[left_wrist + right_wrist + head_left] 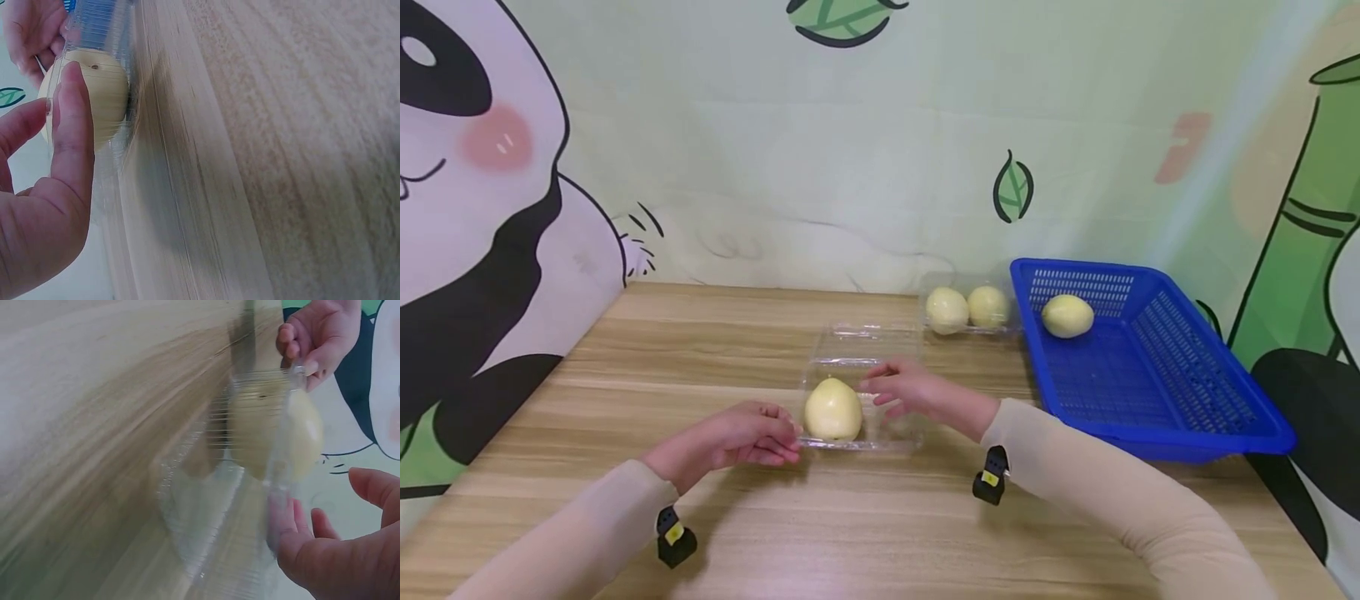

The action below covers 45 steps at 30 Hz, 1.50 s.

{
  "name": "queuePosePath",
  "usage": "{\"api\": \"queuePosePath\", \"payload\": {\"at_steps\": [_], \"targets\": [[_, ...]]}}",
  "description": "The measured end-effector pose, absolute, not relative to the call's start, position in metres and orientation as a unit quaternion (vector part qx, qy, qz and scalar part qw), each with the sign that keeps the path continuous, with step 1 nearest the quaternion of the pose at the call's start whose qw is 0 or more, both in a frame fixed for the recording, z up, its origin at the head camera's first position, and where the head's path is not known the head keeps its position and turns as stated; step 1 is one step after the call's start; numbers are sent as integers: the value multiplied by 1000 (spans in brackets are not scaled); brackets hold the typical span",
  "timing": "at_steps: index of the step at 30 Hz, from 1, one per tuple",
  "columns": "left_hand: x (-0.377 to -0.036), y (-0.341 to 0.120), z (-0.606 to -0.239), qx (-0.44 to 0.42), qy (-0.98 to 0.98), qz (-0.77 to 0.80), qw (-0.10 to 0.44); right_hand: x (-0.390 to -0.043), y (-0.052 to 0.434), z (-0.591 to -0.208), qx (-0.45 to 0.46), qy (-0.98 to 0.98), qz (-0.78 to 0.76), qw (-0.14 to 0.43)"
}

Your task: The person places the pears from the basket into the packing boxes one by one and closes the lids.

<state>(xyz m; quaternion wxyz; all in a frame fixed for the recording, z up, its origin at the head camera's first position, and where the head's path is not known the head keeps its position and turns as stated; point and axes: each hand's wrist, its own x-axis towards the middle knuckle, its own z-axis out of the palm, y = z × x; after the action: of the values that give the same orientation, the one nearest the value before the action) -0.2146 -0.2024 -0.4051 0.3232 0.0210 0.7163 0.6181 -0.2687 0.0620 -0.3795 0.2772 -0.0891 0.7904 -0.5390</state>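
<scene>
A clear plastic clamshell box (891,442) sits on the table with its lid (857,343) raised at the back. One pale yellow pear (832,410) fills its left half, stem up. My left hand (752,435) pinches the box's front left corner between thumb and fingertip; the left wrist view shows the fingertip (72,84) in front of the pear. Over the box's right half, my right hand (910,387) holds nothing, its fingers loosely spread beside the pear. Seen from the right wrist, the right thumb (372,487) stands apart from the other fingers.
At the back, another clear box (958,330) holds two pears (967,309). To its right stands a blue plastic basket (1240,404) with a single pear (1067,316) in its far left corner. A printed backdrop (760,167) hangs behind the wooden table (820,525).
</scene>
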Motion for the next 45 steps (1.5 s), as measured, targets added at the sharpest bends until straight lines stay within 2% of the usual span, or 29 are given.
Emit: {"api": "queuePosePath", "payload": {"at_steps": [17,28,36,45], "targets": [[-216,-202,-405,25,719,615,322,-242,113,-329,-122,795,-541,245],[-213,-203,-406,26,722,615,316,-232,169,-296,-133,799,-543,221],[-211,-202,-405,29,719,617,317,-239,214,-270,-145,817,-510,225],[-211,-203,-404,25,722,614,318,-249,246,-248,-145,869,-437,184]]}}
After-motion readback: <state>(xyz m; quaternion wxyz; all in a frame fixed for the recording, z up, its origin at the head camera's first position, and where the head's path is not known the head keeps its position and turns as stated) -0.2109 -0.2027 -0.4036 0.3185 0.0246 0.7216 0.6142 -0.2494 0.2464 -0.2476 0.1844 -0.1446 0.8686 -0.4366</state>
